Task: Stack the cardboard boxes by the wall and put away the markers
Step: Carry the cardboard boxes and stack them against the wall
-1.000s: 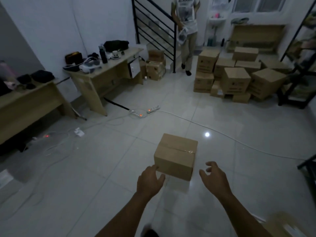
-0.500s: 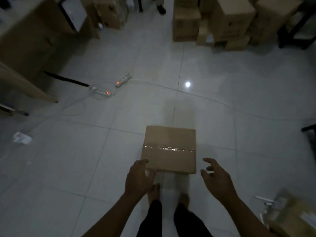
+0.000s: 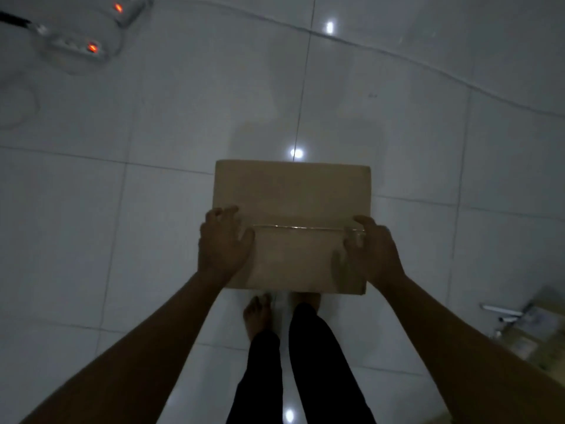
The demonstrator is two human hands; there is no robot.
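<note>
— What's over at ten o'clock, up in the corner?

— Two power strips on the tiled floor, their switches glowing orange, with a white cable running off across the tiles toward two o'clock.

— And the person?

— Bent right over, both bare forearms reaching down from seven and five o'clock to meet at the centre. The left hand sits on the left edge of the cardboard box, fingers spread and bent over the top, thumb lying across the lid toward the tape seam.

— The box itself?

— Dead centre, on the floor just ahead of the person's bare feet, lid shut, a strip of clear tape glinting across the top from side to side.

— The other side?

— The right hand mirrors the first on the right edge: thumb on top by the end of the tape, palm against the side, fingers curled down round the edge. Both hands clasp the box between them.

— Anything at four o'clock?

— Another cardboard carton at the frame's edge, blurred, with a couple of pale stick-like things beside it; I can't tell what they are.
</note>
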